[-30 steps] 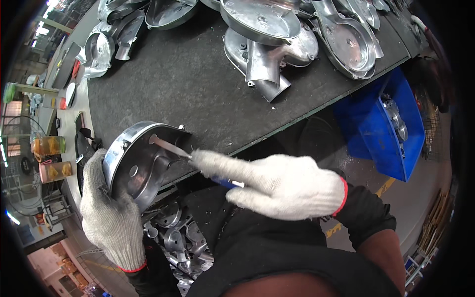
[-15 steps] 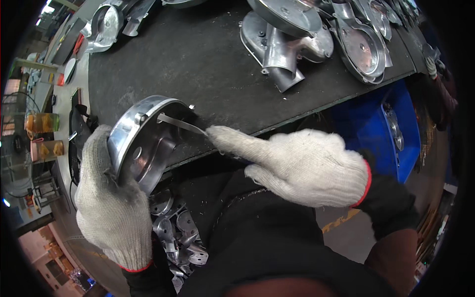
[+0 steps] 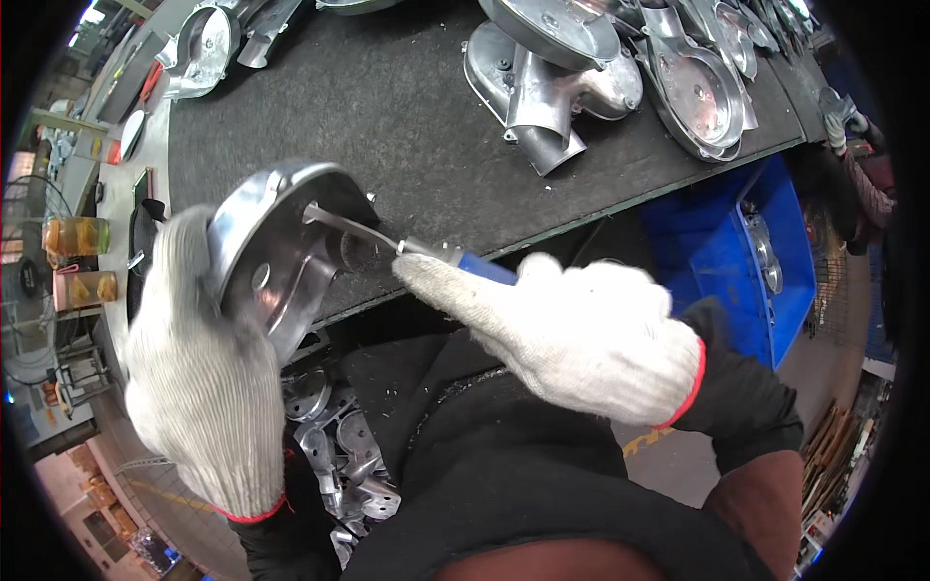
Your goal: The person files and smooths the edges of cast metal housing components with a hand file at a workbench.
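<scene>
My left hand (image 3: 203,378), in a white knitted glove with a red cuff, grips the rim of a shiny cast metal housing (image 3: 276,218). The housing is tilted, its hollow side toward my right. In my right hand (image 3: 572,334), gloved the same way, is a deburring tool (image 3: 484,268) with a blue handle, a metal collar and a thin curved blade. My index finger stretches along the handle toward the collar. The blade's tip touches the housing's inner wall by a small hole near the rim. My left fingertips are hidden behind the casting.
More metal housings (image 3: 552,97) lie on the dark bench mat (image 3: 387,107), at the back and right. Loose castings (image 3: 344,445) fill a space below the bench edge. A blue bin (image 3: 717,223) stands at right, near another person's gloved hand (image 3: 835,131). Jars (image 3: 77,235) stand at left.
My right hand has rolled and dropped slightly, so the tool's blue handle and collar now show. The left hand and housing have shifted a little left, and the housing has turned slightly.
</scene>
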Demonstrator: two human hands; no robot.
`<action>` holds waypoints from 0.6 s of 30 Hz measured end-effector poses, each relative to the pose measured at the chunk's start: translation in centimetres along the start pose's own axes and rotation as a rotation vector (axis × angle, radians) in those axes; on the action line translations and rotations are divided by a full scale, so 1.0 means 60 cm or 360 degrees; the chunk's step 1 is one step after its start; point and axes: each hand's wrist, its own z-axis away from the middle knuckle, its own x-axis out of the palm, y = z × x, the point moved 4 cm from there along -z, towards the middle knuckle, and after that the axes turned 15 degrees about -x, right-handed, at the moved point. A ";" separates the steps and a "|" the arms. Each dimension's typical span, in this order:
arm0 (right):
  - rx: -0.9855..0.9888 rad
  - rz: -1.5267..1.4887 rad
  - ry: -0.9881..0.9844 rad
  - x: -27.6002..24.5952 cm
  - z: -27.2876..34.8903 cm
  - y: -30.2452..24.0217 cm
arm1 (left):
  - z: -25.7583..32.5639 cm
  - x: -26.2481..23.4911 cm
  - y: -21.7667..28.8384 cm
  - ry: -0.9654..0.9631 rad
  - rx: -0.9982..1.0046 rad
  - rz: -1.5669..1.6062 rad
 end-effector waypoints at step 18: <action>0.0270 -0.3083 -0.0303 0.083 0.030 0.010 | 0.036 0.080 -0.212 0.0101 -0.0637 0.1336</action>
